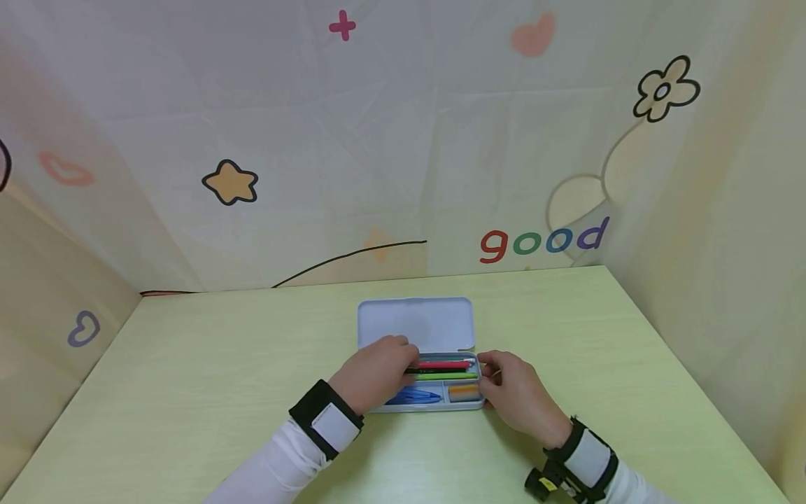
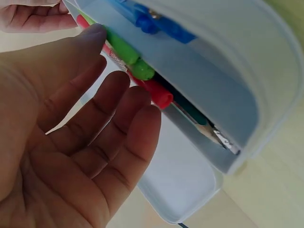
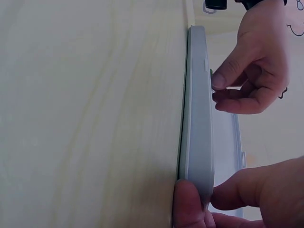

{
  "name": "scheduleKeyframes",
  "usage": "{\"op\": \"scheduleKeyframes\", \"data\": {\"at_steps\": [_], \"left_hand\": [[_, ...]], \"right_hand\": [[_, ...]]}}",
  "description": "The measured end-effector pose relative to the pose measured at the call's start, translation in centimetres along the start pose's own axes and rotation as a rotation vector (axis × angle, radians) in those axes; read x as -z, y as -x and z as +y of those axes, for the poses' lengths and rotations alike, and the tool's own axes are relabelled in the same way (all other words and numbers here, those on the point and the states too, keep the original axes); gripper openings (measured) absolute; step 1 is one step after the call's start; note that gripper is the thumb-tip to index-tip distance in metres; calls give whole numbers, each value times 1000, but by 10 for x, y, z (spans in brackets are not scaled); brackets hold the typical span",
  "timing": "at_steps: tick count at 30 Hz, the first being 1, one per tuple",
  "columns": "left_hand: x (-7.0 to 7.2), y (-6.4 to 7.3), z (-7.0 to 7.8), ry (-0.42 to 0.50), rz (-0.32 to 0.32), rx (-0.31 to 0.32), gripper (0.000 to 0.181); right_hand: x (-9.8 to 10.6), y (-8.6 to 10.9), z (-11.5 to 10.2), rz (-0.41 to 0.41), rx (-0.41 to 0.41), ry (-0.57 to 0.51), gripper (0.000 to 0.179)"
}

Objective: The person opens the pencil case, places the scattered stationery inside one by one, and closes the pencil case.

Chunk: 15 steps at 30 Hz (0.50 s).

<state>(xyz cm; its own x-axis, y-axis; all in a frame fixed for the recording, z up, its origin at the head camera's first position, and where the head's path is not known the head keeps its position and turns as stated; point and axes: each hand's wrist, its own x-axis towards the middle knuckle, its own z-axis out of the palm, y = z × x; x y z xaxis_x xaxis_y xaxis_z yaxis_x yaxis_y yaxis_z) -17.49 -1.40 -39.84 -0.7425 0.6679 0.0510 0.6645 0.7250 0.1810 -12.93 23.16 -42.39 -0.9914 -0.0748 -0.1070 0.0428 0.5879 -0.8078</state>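
Observation:
A white pencil case (image 1: 428,407) lies on the table with its lid (image 1: 415,324) raised at the back. Its rear compartment holds a red pen (image 1: 443,365), a green pen (image 1: 446,376) and a dark pencil (image 2: 195,114). In front lie a blue tool (image 1: 412,396), its kind unclear, and an orange-and-white block (image 1: 464,392). Over the case's left part, my left hand (image 1: 380,371) has its thumb at the green pen, the other fingers bent loosely near the pens. My right hand (image 1: 516,392) grips the case's right end (image 3: 202,166) between thumb and fingers.
The pale wooden table (image 1: 189,364) extends around the case. Behind it hangs a printed curtain (image 1: 390,140), with more cloth on both sides. A black strap (image 1: 326,420) circles each wrist, over white sleeves.

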Motion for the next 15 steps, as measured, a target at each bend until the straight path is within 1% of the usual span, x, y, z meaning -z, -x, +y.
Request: {"op": "scheduleKeyframes", "data": {"at_steps": [3, 9, 15], "left_hand": [[-1, 1, -1, -4, -14, 8, 12], [-3, 2, -1, 9, -42, 19, 7], [-2, 2, -1, 9, -38, 11, 7]], "right_hand": [[0, 0, 0, 0, -4, 3, 38], [0, 0, 0, 1, -9, -1, 38], [0, 0, -1, -1, -5, -12, 38]]}}
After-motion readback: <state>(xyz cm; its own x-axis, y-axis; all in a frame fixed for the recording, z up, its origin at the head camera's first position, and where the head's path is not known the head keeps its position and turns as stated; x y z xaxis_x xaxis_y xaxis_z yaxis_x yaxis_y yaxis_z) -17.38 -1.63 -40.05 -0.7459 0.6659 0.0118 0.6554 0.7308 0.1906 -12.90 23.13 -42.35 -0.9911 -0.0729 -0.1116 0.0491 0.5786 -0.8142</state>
